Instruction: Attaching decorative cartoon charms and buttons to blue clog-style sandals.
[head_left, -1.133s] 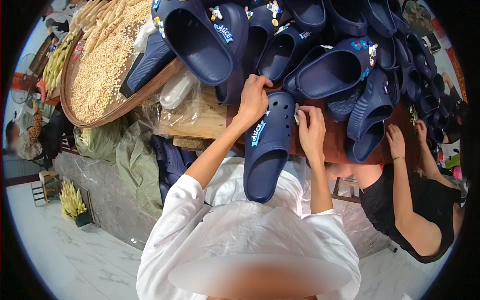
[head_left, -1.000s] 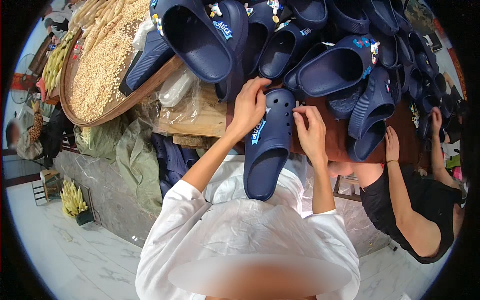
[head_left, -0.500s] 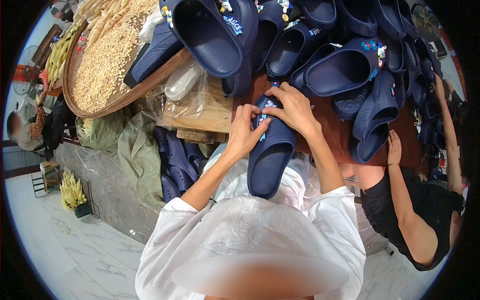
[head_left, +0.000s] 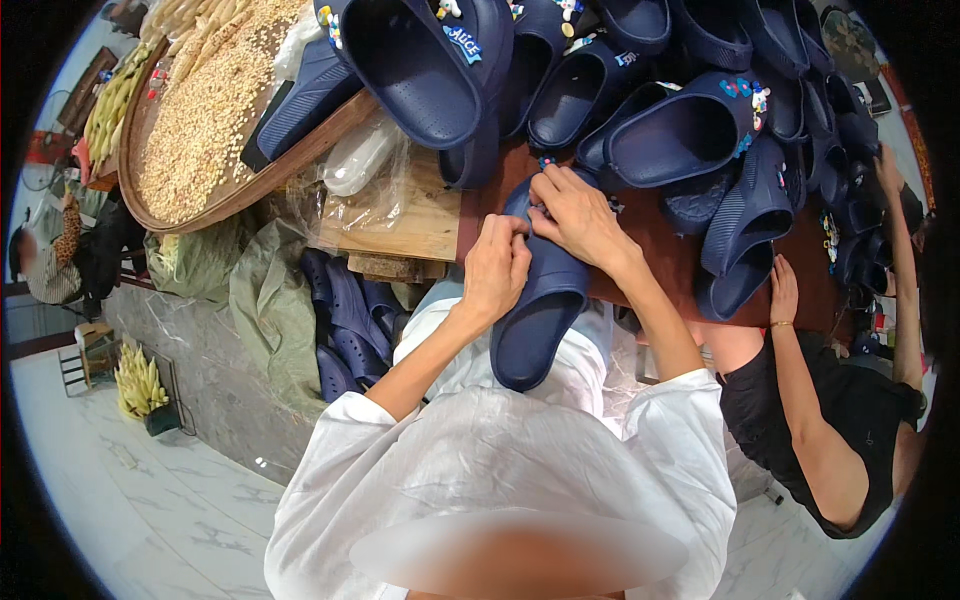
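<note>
A navy blue clog [head_left: 541,335] lies at the table's near edge, its toe pointing away from me and its open heel toward my body. My left hand [head_left: 497,265] is closed on the left side of the clog's upper, fingers curled and thumb tucked in. On the toe part, my right hand [head_left: 582,213] is closed too, with bent fingers gripping the upper close to the left fingertips. The decorations on the upper are mostly hidden under my hands. A small colourful charm [head_left: 546,163] shows just beyond the right fingers.
Many navy clogs with charms, such as one clog [head_left: 680,135], crowd the table [head_left: 640,235]. A round basket [head_left: 205,120] of corn kernels stands at the left, beside a wooden board [head_left: 400,225]. More clogs [head_left: 350,325] sit below. At right, a co-worker's hand [head_left: 785,290] touches the table edge.
My left fingers have curled in more and my right hand has closed over the clog's upper, covering the charms that showed before. The clog stays nearly in place.
</note>
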